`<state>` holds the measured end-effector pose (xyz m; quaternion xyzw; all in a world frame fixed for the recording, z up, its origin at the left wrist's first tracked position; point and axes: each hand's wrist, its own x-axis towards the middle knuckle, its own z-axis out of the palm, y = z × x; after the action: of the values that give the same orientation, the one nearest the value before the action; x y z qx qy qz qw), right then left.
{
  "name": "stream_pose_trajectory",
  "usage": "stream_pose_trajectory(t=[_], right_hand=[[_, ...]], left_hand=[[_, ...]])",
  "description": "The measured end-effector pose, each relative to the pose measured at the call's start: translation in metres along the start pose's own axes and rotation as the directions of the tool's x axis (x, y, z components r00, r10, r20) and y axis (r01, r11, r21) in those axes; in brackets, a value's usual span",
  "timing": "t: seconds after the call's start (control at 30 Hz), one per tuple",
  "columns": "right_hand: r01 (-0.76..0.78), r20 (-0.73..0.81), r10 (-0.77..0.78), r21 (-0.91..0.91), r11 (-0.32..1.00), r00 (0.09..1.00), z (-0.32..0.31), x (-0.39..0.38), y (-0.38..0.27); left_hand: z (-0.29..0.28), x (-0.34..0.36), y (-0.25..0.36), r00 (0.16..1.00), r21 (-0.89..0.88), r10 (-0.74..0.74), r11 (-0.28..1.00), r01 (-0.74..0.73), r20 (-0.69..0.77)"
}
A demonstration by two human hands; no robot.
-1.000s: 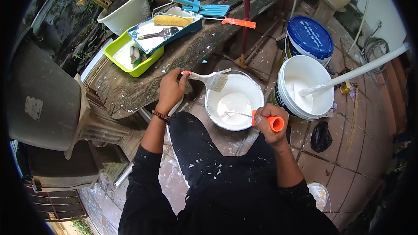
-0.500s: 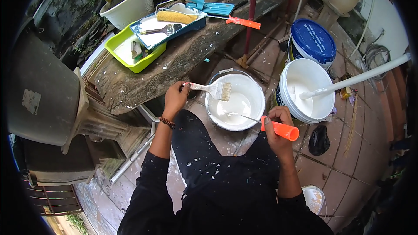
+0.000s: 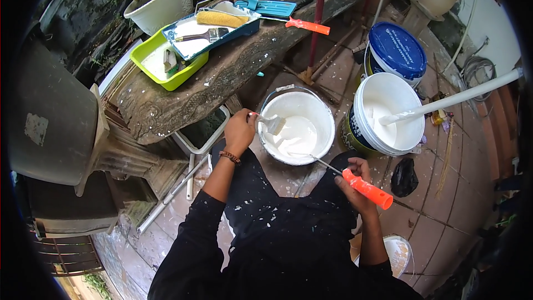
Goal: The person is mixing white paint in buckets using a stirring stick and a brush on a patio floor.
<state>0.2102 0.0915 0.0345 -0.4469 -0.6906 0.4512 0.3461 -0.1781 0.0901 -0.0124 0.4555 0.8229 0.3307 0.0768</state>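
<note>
My left hand (image 3: 240, 131) grips a paintbrush (image 3: 272, 124) by its handle, its bristles over the left side of a bucket (image 3: 325, 112) of white paint between my knees. In my right hand (image 3: 357, 188) is a tool with an orange plastic handle (image 3: 371, 190) and a thin metal rod, like a paint roller's handle. The rod slants left to the bucket's near rim; its far end is hard to make out against the white. Both hands are closed around what they hold.
A wooden bench (image 3: 233, 66) holds a blue paint tray (image 3: 194, 50) with a yellow roller and a brush, plus a green tray (image 3: 179, 81). At right stand a white bucket (image 3: 408, 97) with a white pole, a blue-lidded pail (image 3: 397, 47) and a black plastic bag (image 3: 404, 178).
The paintbrush has moved down and right, tilting into the bucket's opening. My right hand has lowered slightly, and the orange handle now points further down and right.
</note>
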Motion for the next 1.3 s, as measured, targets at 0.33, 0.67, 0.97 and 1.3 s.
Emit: stream_pose_trajectory(t=[0.33,0.67,0.97,1.3], right_hand=[[-0.205,0.236,0.349,-0.477,0.855,0.907,-0.076,-0.026,0.028],[0.818,-0.439,-0.766,-0.109,0.564,0.470,-0.095,-0.009,-0.193],[0.775,-0.261,-0.818,0.550,0.310,0.513,-0.091,-0.041,-0.238],[0.597,0.164,-0.718,0.448,0.665,0.676,-0.095,-0.033,-0.275]], left_hand=[[0.078,-0.004,0.010,0.938,0.133,0.258,0.947,-0.293,0.232],[0.092,0.002,0.018,0.937,0.095,0.261,0.953,-0.289,0.232],[0.071,-0.007,0.028,0.955,0.053,0.217,0.971,-0.232,0.203],[0.053,-0.032,0.028,0.960,-0.041,0.242,0.970,-0.238,0.143]])
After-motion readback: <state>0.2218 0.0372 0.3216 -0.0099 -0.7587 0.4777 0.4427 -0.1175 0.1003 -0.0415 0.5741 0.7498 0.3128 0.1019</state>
